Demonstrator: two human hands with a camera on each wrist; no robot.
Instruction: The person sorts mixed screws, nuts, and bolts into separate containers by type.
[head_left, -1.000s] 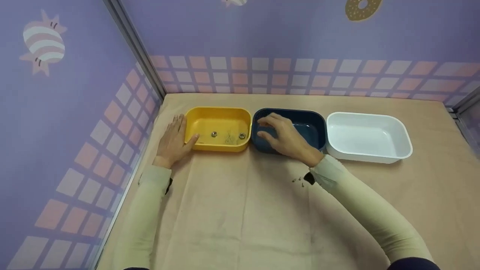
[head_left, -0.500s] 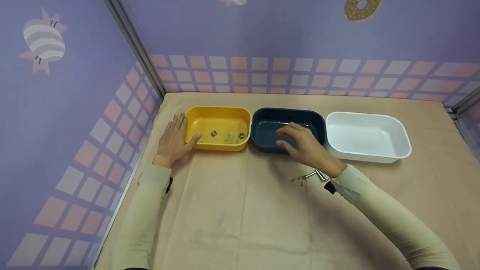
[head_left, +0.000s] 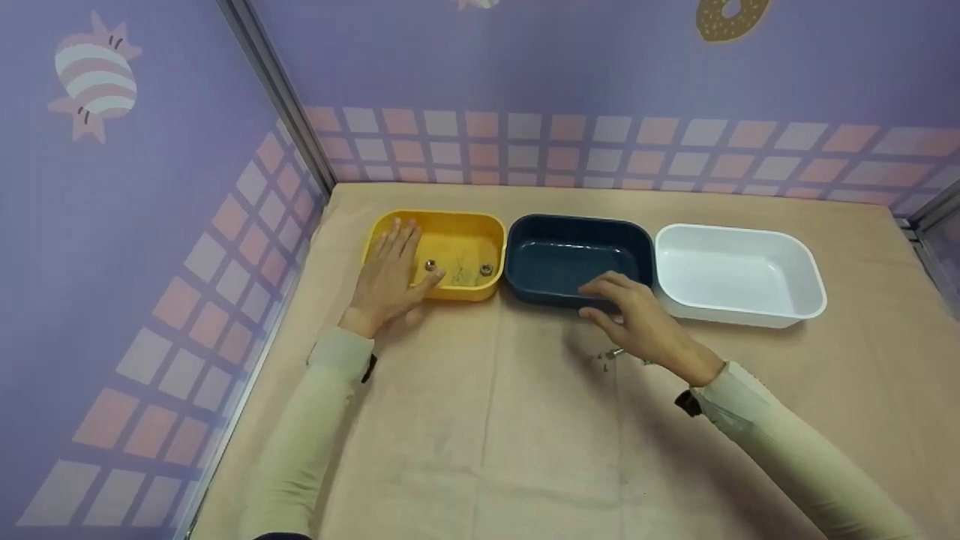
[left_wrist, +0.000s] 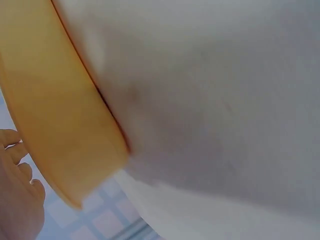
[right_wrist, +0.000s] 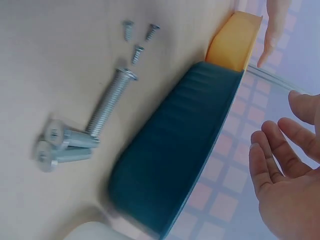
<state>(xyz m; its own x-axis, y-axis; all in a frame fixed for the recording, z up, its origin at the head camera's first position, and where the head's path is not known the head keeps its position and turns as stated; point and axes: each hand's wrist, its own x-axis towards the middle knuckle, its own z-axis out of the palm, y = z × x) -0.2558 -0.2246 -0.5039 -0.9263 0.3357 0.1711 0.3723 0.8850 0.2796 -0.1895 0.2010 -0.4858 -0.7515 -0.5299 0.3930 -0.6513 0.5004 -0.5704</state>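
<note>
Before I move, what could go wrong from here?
The three small screws lie close to the bolts, so a grab might scatter them. The right hand partly covers the bolts in the head view, so a grasp could be misjudged. The left hand, over the edge of the yellow bin, might nudge it.

We see soft light, shadows across the worktop [head_left: 555, 435], a faint glint in the navy tray [head_left: 559, 268] and blurred bolts [right_wrist: 106, 109].

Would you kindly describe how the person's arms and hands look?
The person wears long, pale yellowish-green fabric sleeves, with a small black item at each cuff, its nature unclear. The left hand and right hand wear no gloves.
</note>
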